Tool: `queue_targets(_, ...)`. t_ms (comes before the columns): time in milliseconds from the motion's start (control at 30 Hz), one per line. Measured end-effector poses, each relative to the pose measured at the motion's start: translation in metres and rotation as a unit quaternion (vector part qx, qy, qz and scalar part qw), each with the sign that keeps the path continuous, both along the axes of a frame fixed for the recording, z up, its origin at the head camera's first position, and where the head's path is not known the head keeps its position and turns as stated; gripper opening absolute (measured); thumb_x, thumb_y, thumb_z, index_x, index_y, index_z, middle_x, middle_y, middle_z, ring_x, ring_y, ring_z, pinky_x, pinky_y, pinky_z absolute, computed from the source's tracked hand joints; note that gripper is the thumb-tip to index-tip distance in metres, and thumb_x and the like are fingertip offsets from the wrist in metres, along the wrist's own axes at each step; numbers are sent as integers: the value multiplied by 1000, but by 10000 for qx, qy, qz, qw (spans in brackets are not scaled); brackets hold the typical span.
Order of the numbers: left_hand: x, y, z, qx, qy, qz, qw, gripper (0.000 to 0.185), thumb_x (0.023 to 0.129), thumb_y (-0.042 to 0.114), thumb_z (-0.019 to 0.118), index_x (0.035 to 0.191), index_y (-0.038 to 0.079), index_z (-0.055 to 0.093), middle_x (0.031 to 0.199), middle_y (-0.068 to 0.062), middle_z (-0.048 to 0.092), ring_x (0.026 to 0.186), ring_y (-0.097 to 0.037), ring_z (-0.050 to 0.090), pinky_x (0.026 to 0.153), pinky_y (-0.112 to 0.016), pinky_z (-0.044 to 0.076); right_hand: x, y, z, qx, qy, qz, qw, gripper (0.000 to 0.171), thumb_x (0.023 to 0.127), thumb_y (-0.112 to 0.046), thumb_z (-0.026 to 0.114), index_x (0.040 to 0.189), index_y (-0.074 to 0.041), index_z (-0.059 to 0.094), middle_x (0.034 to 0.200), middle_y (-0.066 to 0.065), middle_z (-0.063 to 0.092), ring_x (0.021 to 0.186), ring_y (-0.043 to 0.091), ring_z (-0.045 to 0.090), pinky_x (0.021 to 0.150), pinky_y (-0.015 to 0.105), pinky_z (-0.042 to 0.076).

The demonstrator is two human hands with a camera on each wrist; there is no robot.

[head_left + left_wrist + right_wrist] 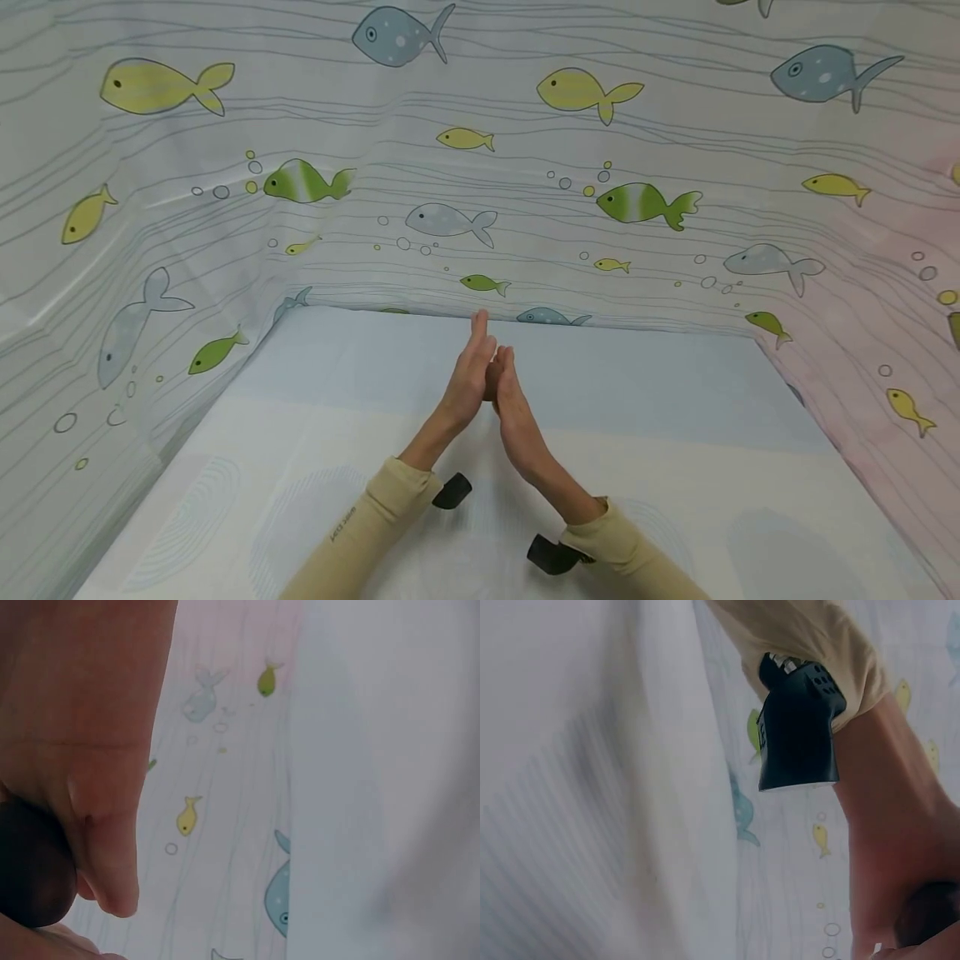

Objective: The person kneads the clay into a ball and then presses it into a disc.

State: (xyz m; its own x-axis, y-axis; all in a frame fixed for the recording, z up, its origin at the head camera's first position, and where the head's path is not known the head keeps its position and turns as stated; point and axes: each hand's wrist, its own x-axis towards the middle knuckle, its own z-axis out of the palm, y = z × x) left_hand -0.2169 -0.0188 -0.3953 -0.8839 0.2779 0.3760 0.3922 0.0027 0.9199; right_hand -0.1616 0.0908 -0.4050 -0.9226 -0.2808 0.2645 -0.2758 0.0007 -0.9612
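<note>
A person's two hands meet palm to palm above a pale blue-and-cream padded surface (300,433), walled on three sides by a white fabric curtain printed with yellow, green and grey fish (450,192).

From the left, the fish curtain slopes down to the surface's edge, leaving a broad bare stretch of pale cloth beside the beige left sleeve (360,525). A small black wrist-mounted camera (452,491) juts from that cuff. The left hand (468,375) rises with fingers straight and close together, its tips reaching slightly higher than its partner's. A small dark object (30,870) seems to sit between the palms in the wrist views, blurred; what it is cannot be told.

The right hand (517,417) leans in against it, fingers likewise straight, the pair forming a steep tent well above the cloth, apparently pressing flat rather than curling round anything. A second black wrist camera (553,554) hangs below the right cuff.

To the right, more bare surface runs to the curtain, here tinged pink. The back edge lies just beyond the fingertips, with open room on either flank.
</note>
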Motion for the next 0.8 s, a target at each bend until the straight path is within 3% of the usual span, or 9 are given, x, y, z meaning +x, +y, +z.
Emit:
queue_targets(200,-5,-2,-8,-122,-172,-9,9998,68,106,38,24,157,-1,0,166,-9,-6,152,-17,-9,122,-44,-3,3,0,0,58,-27,-43,10000,63,109,-43,13,158,-11,-10,166,5,-8,152,25,-5,118,57,12)
queue_targets(433,-7,-4,-16,-350,-330,-11,9988,69,105,44,18,158,3,0,166,-7,-7,152,-19,-10,121,-48,-3,3,1,1,223,323,-385,9985,60,110,-40,15,159,-13,-5,166,5,-2,152,22,-4,121,53,6)
queue_targets(800,-2,-2,-25,-460,-376,-259,9979,70,105,46,17,158,4,0,166,-7,-7,152,-19,-10,121,-48,-4,-8,0,5,203,583,-744,9953,61,110,-39,14,159,-7,-3,166,8,-2,153,23,-2,121,52,1)
